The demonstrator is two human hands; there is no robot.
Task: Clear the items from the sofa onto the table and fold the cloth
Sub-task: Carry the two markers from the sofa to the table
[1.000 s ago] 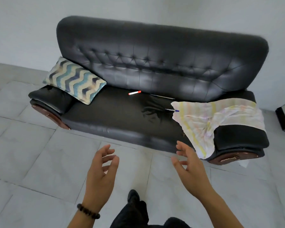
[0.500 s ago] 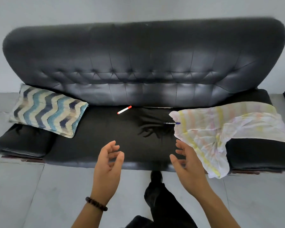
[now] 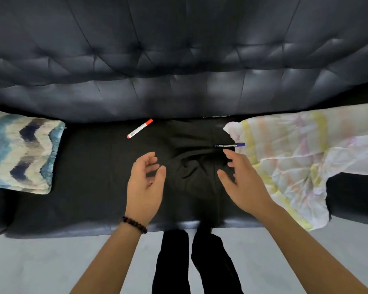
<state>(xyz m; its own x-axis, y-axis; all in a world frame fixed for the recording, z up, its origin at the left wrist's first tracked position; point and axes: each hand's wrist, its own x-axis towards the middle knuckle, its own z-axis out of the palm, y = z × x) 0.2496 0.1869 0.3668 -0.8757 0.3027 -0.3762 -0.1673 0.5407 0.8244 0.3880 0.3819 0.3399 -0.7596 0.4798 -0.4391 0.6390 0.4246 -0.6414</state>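
- Black tufted leather fills the upper view, where the sofa (image 3: 179, 60) backrest is seen with deep buttoned folds and a dull sheen; pale floor (image 3: 51, 262) is seen below the seat edge.
- No container is shown; the sofa seat serves as the holding surface, and four things are carried on it.
- At the far left, a cushion (image 3: 21, 151) is laid flat, woven in wavy bands of blue, navy and cream.
- Near the seat back, a white marker (image 3: 139, 128) with a red cap is laid at a slant, well apart from the other things.
- A slim pen (image 3: 229, 145) with a blue cap is laid level, its capped end resting on the edge of the cloth.
- The cloth (image 3: 302, 162), thin, creased and pastel-striped, is spread over the right of the seat and is draped over its front edge.
- The left hand (image 3: 146, 183), with a dark bead bracelet (image 3: 134, 224) at the wrist, is held over the seat with fingers loosely curled and nothing grasped.
- The right hand (image 3: 242, 181) is spread wide and empty, its fingertips just beside the pen.
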